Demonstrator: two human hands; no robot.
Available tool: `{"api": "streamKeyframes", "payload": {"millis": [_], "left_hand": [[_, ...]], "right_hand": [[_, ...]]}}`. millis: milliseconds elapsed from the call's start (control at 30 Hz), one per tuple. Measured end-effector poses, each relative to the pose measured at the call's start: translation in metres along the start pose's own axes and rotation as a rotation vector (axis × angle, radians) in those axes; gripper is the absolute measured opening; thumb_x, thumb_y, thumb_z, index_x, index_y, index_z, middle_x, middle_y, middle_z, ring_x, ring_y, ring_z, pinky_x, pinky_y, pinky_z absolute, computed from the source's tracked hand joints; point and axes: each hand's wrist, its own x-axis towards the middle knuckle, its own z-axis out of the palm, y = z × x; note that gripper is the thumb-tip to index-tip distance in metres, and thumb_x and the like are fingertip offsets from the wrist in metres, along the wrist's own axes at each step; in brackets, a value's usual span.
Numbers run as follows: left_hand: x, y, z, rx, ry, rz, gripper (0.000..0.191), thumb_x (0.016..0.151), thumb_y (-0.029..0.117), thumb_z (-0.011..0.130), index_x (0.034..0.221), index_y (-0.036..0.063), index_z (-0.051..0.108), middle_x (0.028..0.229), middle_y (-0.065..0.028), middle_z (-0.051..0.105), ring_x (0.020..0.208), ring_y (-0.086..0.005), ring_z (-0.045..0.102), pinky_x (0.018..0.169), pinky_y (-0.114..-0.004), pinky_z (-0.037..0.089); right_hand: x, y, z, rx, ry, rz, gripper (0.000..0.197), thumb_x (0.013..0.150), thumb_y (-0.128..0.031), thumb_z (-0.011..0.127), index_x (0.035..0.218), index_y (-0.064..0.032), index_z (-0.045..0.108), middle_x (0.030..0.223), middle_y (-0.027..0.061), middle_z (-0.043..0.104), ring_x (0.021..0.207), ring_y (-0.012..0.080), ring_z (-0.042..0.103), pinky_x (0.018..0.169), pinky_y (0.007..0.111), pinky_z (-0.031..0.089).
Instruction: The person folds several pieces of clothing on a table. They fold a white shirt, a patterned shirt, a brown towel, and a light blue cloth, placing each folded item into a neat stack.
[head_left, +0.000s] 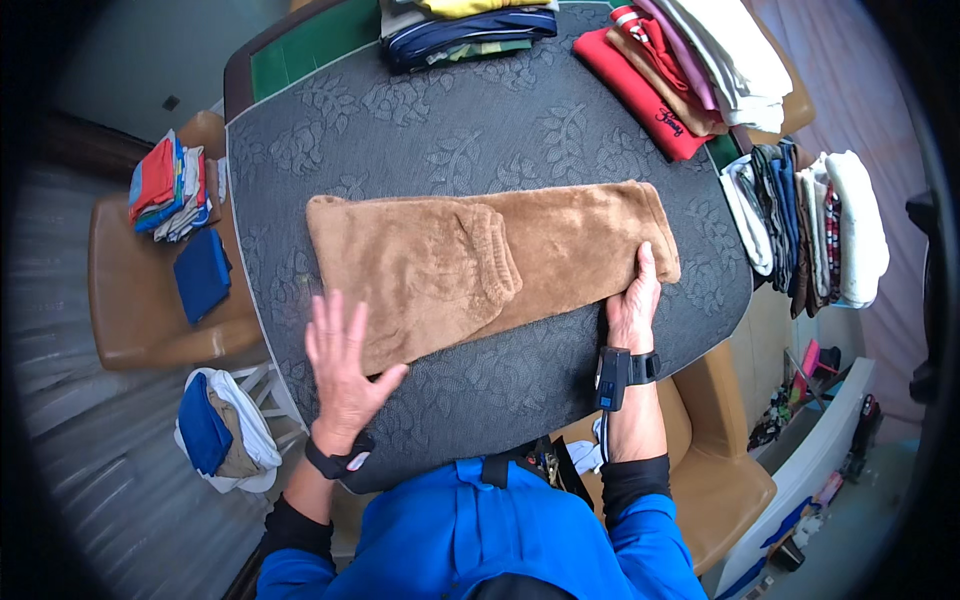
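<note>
A brown plush garment (577, 240) lies folded lengthwise across the table in front of me. Its left part is doubled over, and a ribbed cuff (495, 255) rests on top near the middle. My right hand (637, 296) grips the garment's lower right edge, thumb on top and fingers hidden underneath. At the lower left corner, my left hand (341, 360) has its fingers spread and holds nothing. Its fingertips overlap the cloth's left edge; whether they touch it I cannot tell.
Folded clothes in a navy pile (472, 34) and a red and white pile (675, 75) sit on the table's far side. More stacks (810, 225) stand at right. Left, a tan chair (124, 300) bears folded clothes (169, 187); a white-and-blue pile (225, 431) lies below.
</note>
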Motion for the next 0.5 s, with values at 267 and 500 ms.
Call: {"api": "streamKeyframes", "payload": {"millis": [267,500], "left_hand": [[0.001,-0.008,0.030,-0.034,0.106,-0.003,0.080,0.057,-0.007,0.073,0.131,0.0083,0.050,0.149,-0.0227,0.025,0.137,-0.0415,0.026,0.109,-0.045,0.029],[0.009,-0.019,0.025,-0.137,0.330,-0.048,0.041,0.071,-0.008,0.066,0.111,-0.0007,0.061,0.125,-0.0191,0.056,0.111,-0.0325,0.057,0.095,-0.036,0.046]], "right_hand": [[0.004,0.004,-0.009,-0.023,0.006,-0.056,0.052,0.090,-0.023,0.063,0.129,0.0053,0.043,0.128,0.0157,0.052,0.116,0.0231,0.051,0.100,0.035,0.044],[0.009,0.012,-0.014,0.023,0.029,-0.048,0.056,0.092,-0.029,0.060,0.133,0.0031,0.039,0.131,0.0150,0.048,0.119,0.0239,0.049,0.101,0.036,0.042]]}}
